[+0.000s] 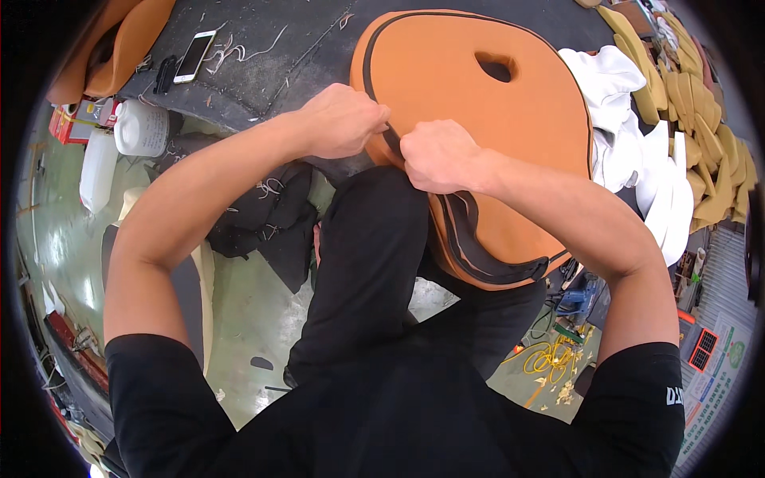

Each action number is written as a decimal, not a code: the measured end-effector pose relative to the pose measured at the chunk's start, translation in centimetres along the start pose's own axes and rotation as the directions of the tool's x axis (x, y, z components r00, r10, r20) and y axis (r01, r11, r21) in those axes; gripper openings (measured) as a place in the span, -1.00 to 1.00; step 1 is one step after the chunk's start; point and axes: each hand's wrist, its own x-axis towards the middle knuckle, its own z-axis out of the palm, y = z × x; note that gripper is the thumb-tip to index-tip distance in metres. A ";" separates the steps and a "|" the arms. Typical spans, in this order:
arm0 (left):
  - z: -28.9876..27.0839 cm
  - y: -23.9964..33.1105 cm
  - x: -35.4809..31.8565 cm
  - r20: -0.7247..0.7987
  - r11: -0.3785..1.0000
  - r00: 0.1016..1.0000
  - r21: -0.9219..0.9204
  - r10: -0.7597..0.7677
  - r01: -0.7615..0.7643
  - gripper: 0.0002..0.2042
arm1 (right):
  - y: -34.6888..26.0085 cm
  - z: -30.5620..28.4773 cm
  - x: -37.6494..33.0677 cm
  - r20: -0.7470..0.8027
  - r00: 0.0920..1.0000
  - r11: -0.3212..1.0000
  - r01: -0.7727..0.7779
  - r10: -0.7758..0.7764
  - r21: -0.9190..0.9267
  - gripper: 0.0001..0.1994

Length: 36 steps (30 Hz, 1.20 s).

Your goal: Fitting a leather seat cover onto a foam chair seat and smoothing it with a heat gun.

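Observation:
A large orange cushion (462,76) with dark piping and an oval hole leans over the table edge and my lap. My left hand (343,121) is closed, its fingertips pinching the cover's edge at the cushion's left side. Just right of it, my right hand (446,157) is curled into a fist on the same edge, knuckles up. What lies inside its fingers is hidden. Below the right hand, the side of the cover gapes along a black band (510,272) that looks like a zipper.
A phone (194,57) and loose thread lie on the dark table (271,76). Another orange piece (131,48) stands far left. White fabric (610,88) and stacked tan pieces (701,119) are at right. White jugs (142,127), black cloth (271,215) and a yellow cord (550,360) are lower down.

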 end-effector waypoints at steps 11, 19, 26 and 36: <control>1.6 4.5 1.4 -0.025 0.939 0.990 -0.321 -0.138 0.122 -0.76 | 1.9 1.1 -2.1 -0.159 0.987 1.000 0.018 -0.017 0.005 -0.78; 1.6 6.1 2.1 0.030 0.941 0.980 -0.272 -0.199 0.200 -0.73 | 3.3 4.6 -6.5 -0.327 0.902 0.922 -0.160 0.282 0.354 -0.81; 1.8 6.3 1.8 0.046 0.897 0.957 -0.339 -0.287 0.285 -0.69 | 3.9 2.9 -6.0 -0.084 0.913 0.774 -0.286 0.399 0.565 -0.79; 2.7 5.7 1.7 -0.027 0.855 0.947 -0.440 -0.320 0.276 -0.70 | 2.4 4.7 -5.8 -0.235 0.877 0.855 -0.294 0.419 0.427 -0.76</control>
